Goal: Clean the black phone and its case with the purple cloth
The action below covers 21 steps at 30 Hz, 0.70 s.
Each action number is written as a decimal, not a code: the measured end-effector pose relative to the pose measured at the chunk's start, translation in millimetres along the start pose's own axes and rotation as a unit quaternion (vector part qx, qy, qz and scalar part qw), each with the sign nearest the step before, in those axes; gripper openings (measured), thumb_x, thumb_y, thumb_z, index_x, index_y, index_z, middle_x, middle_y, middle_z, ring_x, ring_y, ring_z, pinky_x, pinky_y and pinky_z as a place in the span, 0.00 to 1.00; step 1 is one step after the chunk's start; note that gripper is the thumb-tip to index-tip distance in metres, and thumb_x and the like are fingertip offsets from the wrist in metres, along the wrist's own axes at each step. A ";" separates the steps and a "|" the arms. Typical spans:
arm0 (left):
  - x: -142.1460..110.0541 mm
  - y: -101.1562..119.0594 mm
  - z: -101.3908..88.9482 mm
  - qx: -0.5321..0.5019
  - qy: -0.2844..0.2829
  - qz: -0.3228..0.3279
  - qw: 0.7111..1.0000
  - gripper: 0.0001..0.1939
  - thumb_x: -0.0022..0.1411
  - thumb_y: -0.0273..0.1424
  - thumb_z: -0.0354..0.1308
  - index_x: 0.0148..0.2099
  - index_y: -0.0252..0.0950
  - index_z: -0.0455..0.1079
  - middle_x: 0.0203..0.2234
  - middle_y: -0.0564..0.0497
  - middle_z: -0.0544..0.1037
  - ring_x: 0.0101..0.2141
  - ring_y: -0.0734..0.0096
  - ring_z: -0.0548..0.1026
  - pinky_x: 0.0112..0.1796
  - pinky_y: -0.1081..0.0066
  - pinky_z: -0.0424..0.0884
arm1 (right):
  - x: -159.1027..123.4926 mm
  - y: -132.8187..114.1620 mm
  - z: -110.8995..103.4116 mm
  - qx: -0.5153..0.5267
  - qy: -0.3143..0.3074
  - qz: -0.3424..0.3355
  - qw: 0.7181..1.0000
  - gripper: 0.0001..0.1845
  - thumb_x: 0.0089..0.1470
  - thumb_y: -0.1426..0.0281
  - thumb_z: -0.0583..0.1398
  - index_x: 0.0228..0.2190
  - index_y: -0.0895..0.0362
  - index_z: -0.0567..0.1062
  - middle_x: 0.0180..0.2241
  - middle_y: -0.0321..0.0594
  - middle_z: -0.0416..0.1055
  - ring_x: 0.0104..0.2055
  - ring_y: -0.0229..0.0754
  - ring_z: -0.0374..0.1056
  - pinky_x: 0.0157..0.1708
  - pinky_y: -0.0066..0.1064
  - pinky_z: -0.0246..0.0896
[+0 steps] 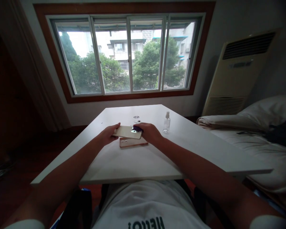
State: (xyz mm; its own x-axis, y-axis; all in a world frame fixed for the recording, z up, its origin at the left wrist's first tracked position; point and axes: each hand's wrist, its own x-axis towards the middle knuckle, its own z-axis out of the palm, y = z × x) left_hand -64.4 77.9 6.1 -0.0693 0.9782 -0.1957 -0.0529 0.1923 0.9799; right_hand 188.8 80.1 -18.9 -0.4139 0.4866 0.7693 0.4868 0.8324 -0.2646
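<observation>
A pale smartphone (124,131) is held sideways above the table, its back with the camera area facing up. My left hand (107,134) grips the phone's left end between thumb and fingers. At the phone's right end, my right hand (149,131) is closed on a dark purple cloth (137,128), which lies against the camera area. Some of the right fingers are hidden behind the cloth and phone. Just below the phone, a pinkish phone case (133,143) lies on the table, touched by neither hand.
The white table (131,162) spreads under my arms. A clear spray bottle (166,122) stands upright to the right. Beyond the hands lie small round items (136,117), too small to name. A window (128,54) is ahead, with a cushioned seat (257,136) at right.
</observation>
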 end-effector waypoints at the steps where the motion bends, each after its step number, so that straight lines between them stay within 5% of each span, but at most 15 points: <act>1: 1.5 -0.7 0.6 -0.005 0.013 0.009 1.000 0.15 0.63 0.42 0.64 0.40 0.35 0.69 0.29 0.51 0.74 0.26 0.74 0.72 0.21 0.78 0.68 | 0.9 7.0 1.3 -0.019 -0.007 0.025 0.999 0.25 0.51 0.84 0.58 0.47 0.53 0.81 0.45 0.40 0.80 0.46 0.46 0.77 0.49 0.37 0.71; 6: 3.4 -2.6 2.4 -0.030 0.056 0.045 0.997 0.15 0.65 0.43 0.62 0.43 0.36 0.68 0.36 0.48 0.74 0.31 0.72 0.75 0.28 0.75 0.76 | 2.2 34.9 2.4 -0.040 0.020 0.152 0.987 0.20 0.56 0.79 0.58 0.47 0.55 0.80 0.44 0.43 0.80 0.44 0.48 0.76 0.46 0.36 0.71; 10: -4.3 -4.3 9.8 -0.090 0.051 0.047 0.994 0.13 0.66 0.39 0.62 0.44 0.34 0.68 0.38 0.46 0.75 0.33 0.71 0.76 0.30 0.74 0.79 | 3.7 37.4 -2.7 -0.028 0.078 0.217 0.973 0.26 0.54 0.80 0.56 0.55 0.58 0.73 0.48 0.48 0.78 0.47 0.50 0.75 0.47 0.39 0.70; 14: -15.6 -7.7 24.4 -0.131 -0.040 0.045 0.990 0.09 0.68 0.31 0.59 0.46 0.30 0.70 0.38 0.43 0.77 0.32 0.70 0.78 0.27 0.73 0.80 | 5.0 27.3 -2.5 -0.021 0.088 0.214 0.973 0.21 0.57 0.78 0.56 0.51 0.56 0.75 0.44 0.45 0.79 0.44 0.49 0.75 0.45 0.38 0.70; 21: -17.5 -20.2 33.8 -0.150 -0.102 0.042 0.982 0.09 0.66 0.25 0.59 0.46 0.25 0.73 0.39 0.39 0.80 0.35 0.67 0.80 0.35 0.69 0.83 | 0.9 13.0 20.0 -0.036 -0.041 0.135 0.989 0.14 0.66 0.68 0.55 0.47 0.55 0.79 0.48 0.46 0.78 0.49 0.46 0.75 0.52 0.35 0.67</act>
State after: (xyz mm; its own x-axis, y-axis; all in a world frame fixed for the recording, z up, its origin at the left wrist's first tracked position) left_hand -28.4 59.6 -8.9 0.1128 0.9910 -0.0721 -0.3495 0.1075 0.9307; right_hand 179.4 96.7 -33.3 -0.3210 0.7111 0.6256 0.6409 0.6494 -0.4092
